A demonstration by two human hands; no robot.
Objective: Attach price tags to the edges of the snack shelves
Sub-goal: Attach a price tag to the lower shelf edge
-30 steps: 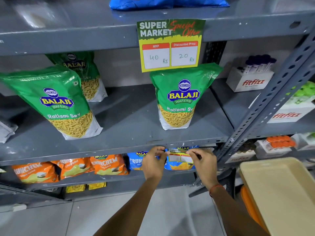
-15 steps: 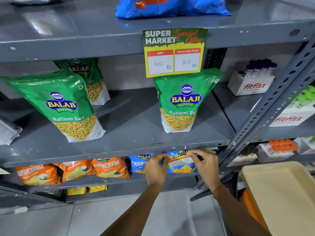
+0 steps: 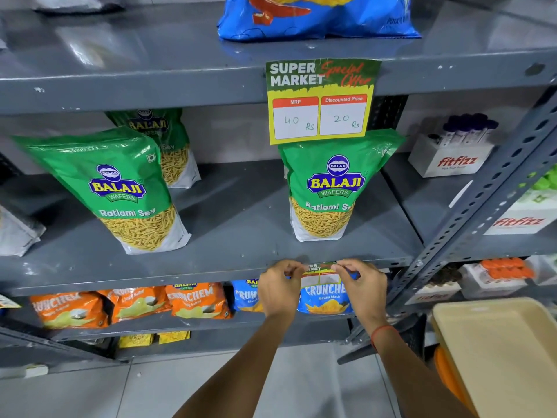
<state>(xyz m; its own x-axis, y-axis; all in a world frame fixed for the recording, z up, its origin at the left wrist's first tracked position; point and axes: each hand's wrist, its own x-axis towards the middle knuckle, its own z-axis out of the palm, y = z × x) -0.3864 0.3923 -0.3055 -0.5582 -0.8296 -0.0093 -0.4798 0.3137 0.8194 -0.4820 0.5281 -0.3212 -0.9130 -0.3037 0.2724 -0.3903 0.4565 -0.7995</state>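
Note:
A small price tag [image 3: 319, 271] with a green "Super Market" header is pressed against the front edge of the middle grey shelf [image 3: 180, 276]. My left hand [image 3: 278, 286] pinches its left top corner and my right hand [image 3: 363, 285] pinches its right top corner. Most of the tag is hidden by my fingers. A larger yellow and green price tag [image 3: 321, 101], marked 40 Rs and 20 Rs, hangs from the edge of the upper shelf [image 3: 135, 86].
Green Balaji Ratlami Sev bags [image 3: 334, 188] stand on the middle shelf. Orange and blue Crunchem packs [image 3: 196, 300] lie below. A slotted upright post [image 3: 470, 221] rises at the right, with Fitfizz boxes [image 3: 452, 155] behind. A beige tray [image 3: 500, 357] sits at lower right.
Both hands rose slightly with the small tag from just below the shelf edge onto it. The camera moved closer and lower.

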